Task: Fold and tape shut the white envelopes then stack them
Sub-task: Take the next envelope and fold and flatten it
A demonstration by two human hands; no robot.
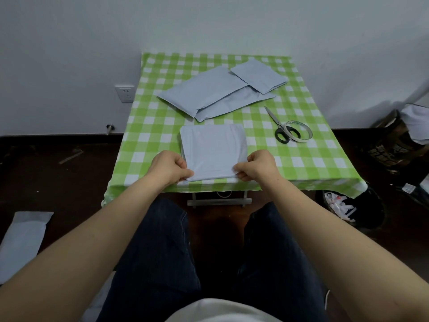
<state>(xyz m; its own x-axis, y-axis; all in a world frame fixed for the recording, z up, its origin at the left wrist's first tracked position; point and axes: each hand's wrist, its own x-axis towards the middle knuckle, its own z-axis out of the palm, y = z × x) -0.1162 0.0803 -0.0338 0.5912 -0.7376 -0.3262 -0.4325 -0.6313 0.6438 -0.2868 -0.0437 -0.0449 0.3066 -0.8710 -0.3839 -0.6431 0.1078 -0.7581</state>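
Here, the left hand (170,168) and the right hand (257,167) each pinch one near corner of the folded envelope (214,149), fingers curled onto its edge. Both forearms reach forward almost symmetrically, with the wrists low over the near edge of the table (325,163). The folded envelope lies flat at the near middle of the checked cloth, its near edge seemingly a little raised between the two grips.

Judged by its look, the envelope is light, thin and limp, probably smooth enough to slide on the cloth, and a fold in it would tend to spring open. The corners, as held, give the best control. A flat press along the crease would suit it better than a hard squeeze.

To the right of the folded envelope and just beyond it lie the scissors (277,126), one handle inside the tape roll (301,140). Farther behind it, two long unfolded envelopes (202,91) overlap. A smaller folded one (258,75) rests on their far right end.
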